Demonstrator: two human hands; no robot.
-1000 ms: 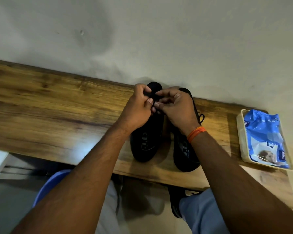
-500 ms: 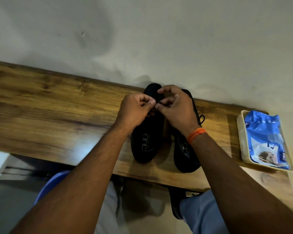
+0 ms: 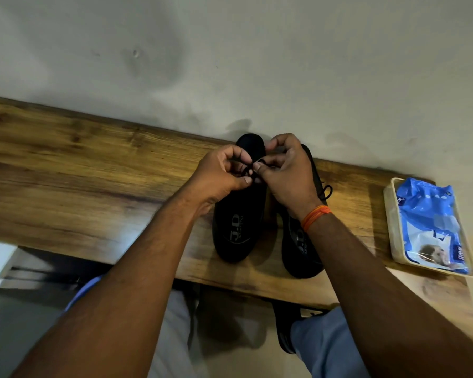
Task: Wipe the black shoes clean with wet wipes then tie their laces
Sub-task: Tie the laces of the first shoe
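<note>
Two black shoes stand side by side on the wooden table (image 3: 79, 170), toes toward the wall. Over the left shoe (image 3: 238, 227) both hands meet. My left hand (image 3: 219, 175) pinches one strand of its black lace (image 3: 250, 170) between thumb and curled fingers. My right hand (image 3: 287, 173), with an orange band at the wrist, pinches the lace from the other side, and a small loop shows between the fingertips. The right shoe (image 3: 301, 252) lies partly under my right forearm; a tied loop of its lace (image 3: 327, 190) sticks out to its right.
A blue pack of wet wipes (image 3: 432, 227) lies in a pale tray (image 3: 388, 214) at the table's right end. A plain wall rises just behind the shoes. My knees and a dark sandal (image 3: 284, 331) show below the table's front edge.
Both hands have shifted slightly over the left shoe and drawn a little apart, so a small loop of lace now shows between the fingertips. The shoes and the tray have not moved.
</note>
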